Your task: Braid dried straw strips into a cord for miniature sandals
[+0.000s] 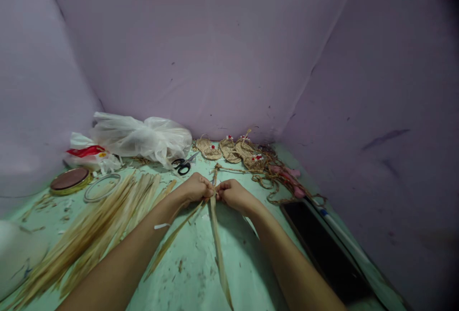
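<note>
Both hands meet at the middle of the green surface, pinching dried fibre strips. My left hand (199,188) is closed on them from the left, its fingertips pressed together. From the other side my right hand (231,192) pinches the same spot, thumb and finger closed. One pale fibre strip (217,249) trails down toward me from between the hands, and a narrower brown strip (175,237) slants off below the left hand. Beyond the fingers a twisted fibre cord (233,170) runs from the braided end toward the right. The exact crossing of the strips is hidden by the fingers.
Long loose fibres (89,225) lie to the left. Behind are black-handled scissors (184,166), a clear plastic bag (143,138) and several woven pieces (229,150) with red beads. A round tin (70,180) and a ring (103,187) sit left; a dark flat panel (322,249) lies right.
</note>
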### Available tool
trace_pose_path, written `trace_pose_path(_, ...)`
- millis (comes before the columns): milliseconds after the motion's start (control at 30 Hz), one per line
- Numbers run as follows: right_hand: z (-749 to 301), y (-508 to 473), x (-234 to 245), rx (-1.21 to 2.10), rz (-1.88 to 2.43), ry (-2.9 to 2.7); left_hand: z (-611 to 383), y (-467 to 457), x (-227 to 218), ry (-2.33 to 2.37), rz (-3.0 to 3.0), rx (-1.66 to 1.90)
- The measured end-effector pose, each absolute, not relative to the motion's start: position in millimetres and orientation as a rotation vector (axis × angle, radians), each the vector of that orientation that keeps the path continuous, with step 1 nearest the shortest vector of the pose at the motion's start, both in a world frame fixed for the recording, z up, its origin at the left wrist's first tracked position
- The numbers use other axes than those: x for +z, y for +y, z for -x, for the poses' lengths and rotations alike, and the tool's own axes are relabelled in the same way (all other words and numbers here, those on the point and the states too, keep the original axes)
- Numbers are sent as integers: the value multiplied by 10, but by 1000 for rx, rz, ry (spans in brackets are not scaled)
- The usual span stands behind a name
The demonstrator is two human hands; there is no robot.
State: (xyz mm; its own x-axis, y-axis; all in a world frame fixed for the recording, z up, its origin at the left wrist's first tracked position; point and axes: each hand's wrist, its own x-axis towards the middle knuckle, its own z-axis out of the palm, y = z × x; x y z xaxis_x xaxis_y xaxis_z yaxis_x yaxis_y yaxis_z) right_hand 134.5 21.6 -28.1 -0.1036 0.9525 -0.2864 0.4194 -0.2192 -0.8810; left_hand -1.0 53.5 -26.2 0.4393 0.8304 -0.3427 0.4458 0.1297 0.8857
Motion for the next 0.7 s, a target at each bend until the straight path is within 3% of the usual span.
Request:
trace_pose_path(300, -1301, 211, -411, 1301, 1646, -1238, -33, 511, -258, 1336, -1735, 330)
trace_pose_path(700, -1227, 127, -321, 1373, 1585, -1011, -73, 313, 75, 1637, -1861, 205)
